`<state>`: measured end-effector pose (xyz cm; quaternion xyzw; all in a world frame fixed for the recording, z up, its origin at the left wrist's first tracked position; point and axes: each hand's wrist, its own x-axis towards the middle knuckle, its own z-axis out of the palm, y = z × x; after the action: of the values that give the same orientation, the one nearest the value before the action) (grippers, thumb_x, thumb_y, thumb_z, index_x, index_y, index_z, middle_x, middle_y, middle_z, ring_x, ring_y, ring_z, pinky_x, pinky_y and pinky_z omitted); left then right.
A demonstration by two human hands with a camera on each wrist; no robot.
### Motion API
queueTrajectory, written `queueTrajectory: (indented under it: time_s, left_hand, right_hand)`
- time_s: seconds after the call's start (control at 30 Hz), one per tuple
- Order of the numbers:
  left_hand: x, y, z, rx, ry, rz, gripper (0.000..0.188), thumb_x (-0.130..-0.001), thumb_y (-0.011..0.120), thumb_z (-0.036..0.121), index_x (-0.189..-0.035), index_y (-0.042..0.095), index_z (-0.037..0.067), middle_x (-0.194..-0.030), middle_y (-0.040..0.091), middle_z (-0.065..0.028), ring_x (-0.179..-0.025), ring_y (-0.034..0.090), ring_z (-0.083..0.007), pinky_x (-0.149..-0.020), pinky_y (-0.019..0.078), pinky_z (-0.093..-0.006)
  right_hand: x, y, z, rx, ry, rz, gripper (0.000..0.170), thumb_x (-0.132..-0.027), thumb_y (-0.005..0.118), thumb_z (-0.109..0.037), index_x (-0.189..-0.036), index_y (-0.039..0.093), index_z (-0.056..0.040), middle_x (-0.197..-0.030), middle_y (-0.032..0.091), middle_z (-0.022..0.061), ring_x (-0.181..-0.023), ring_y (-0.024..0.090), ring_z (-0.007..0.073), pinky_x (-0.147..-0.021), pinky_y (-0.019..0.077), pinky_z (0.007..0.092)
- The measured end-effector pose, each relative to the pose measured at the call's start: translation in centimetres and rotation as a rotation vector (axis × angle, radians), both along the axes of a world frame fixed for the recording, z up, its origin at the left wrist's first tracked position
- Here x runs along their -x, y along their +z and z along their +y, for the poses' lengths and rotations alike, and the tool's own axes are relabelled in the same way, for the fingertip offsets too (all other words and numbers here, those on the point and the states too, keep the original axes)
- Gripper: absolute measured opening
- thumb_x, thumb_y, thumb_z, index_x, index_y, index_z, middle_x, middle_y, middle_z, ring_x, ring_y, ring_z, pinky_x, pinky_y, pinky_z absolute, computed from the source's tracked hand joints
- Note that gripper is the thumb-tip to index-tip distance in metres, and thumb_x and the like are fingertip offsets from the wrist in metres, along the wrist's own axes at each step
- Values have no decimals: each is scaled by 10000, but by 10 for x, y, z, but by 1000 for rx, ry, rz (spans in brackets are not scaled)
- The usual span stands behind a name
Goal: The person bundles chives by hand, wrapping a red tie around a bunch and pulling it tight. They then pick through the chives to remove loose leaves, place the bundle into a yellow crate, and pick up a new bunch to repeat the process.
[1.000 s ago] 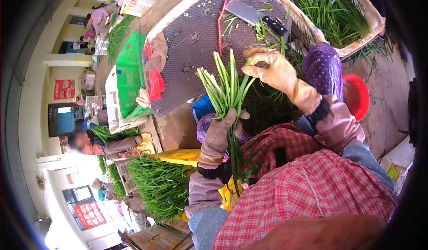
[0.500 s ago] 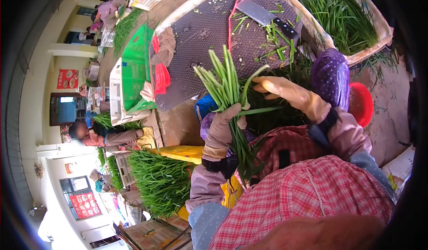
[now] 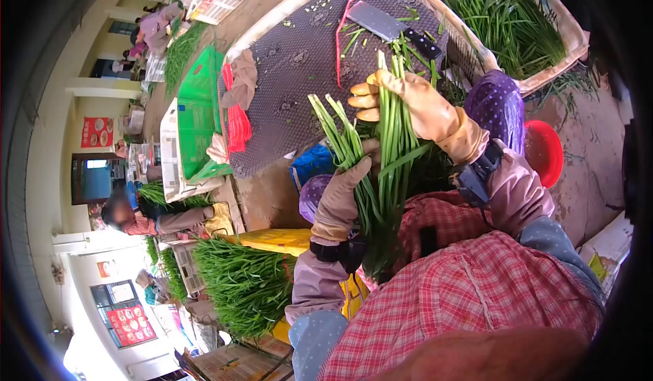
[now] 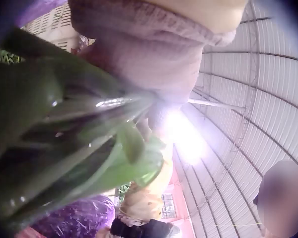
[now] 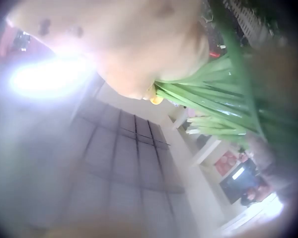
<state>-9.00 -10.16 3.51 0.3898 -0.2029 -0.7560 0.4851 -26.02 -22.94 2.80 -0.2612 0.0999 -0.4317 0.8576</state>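
In the head view, the gloved left hand (image 3: 343, 194) grips a bunch of green stalks (image 3: 347, 143), pale cut ends up, leaves hanging toward the lap. Beside it the right hand (image 3: 425, 112), in a yellowish glove, holds another part of the bunch (image 3: 394, 126) between thumb and fingers. The two parts spread apart at the top and meet lower down. Leaves (image 4: 84, 148) fill much of the left wrist view, below the glove (image 4: 139, 54). In the right wrist view stalks (image 5: 213, 99) run out from under the right glove (image 5: 139, 44).
A cleaver (image 3: 374, 21) and a red strip (image 3: 339, 41) lie on the dark patterned mat (image 3: 292, 75). A crate of greens (image 3: 580, 41) stands at upper right, a red basin (image 3: 544, 151) at right. On the left are a green crate (image 3: 197, 109) and heaped greens (image 3: 245, 286).
The right hand, apart from the main bunch half a second ago, now holds part of it. The stalks have split into two groups, and the loose sideways leaf stands differently.
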Motion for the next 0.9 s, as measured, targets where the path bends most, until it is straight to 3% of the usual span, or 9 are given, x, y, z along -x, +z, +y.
queueTrajectory:
  time_s: [0.1,0.13,0.17,0.23,0.33,0.47,0.63,0.7,0.9]
  left_hand:
    - [-4,2,3,34,12,4,502,-861,681,235,-1282,505,26,-1224,593,-147,-1099,578,-265,-959,465,-415]
    - [-8,3,2,53,-17,19,497,-860,683,251,-1269,513,26,-1196,605,-142,-1076,587,-267,-952,468,-416]
    - [-11,6,0,76,-60,33,492,-859,686,266,-1256,521,27,-1169,618,-137,-1054,596,-268,-946,470,-418]
    - [-19,7,-5,35,-133,-72,502,-863,678,292,-1259,519,27,-1102,642,-124,-959,632,-248,-845,519,-378]
    - [-14,9,-12,60,-360,91,546,-884,646,312,-1318,474,28,-1086,649,-127,-837,662,-224,-650,545,-303]
    - [1,19,-8,41,-67,-88,584,-890,640,288,-1383,426,58,-1100,643,-127,-807,663,-226,-671,549,-318]
    - [-7,18,-7,13,-158,-98,555,-891,635,271,-1369,449,57,-1078,648,-130,-791,661,-217,-670,553,-323]
    - [-9,19,-9,18,-218,-161,539,-889,630,272,-1354,468,51,-1076,649,-130,-791,661,-219,-685,554,-336]
    - [7,28,-9,-62,-182,-168,532,-885,632,290,-1336,492,45,-1110,644,-126,-818,659,-218,-709,555,-349]
  right_hand:
    - [26,9,-19,-20,206,-51,334,-926,607,-339,-1034,574,-25,-938,615,90,-657,550,135,-568,477,264]
    - [26,14,-19,-47,134,260,319,-907,634,-361,-992,585,-57,-780,565,16,-552,424,78,-477,353,223]
    - [20,8,-21,78,92,525,287,-890,662,-348,-961,597,-78,-695,520,-17,-537,434,70,-464,343,227]
    - [5,24,-6,194,173,561,248,-888,672,-320,-917,600,-85,-631,479,-35,-515,413,55,-451,316,227]
    - [-2,25,-5,357,315,589,220,-876,681,-289,-887,661,-71,-582,457,-46,-507,399,49,-454,309,251]
    - [-6,23,0,490,62,674,271,-880,674,-298,-865,668,-28,-625,545,-6,-515,468,73,-472,370,239]
    - [3,5,-9,458,-116,659,587,-795,682,-565,-767,694,21,-629,582,47,-544,499,133,-513,391,292]
    - [3,4,-14,320,54,792,527,-800,703,-518,-805,702,8,-620,570,34,-551,495,123,-517,385,282]
    - [1,11,-10,300,73,652,297,-805,738,-334,-832,696,-42,-624,551,8,-561,484,91,-521,373,267]
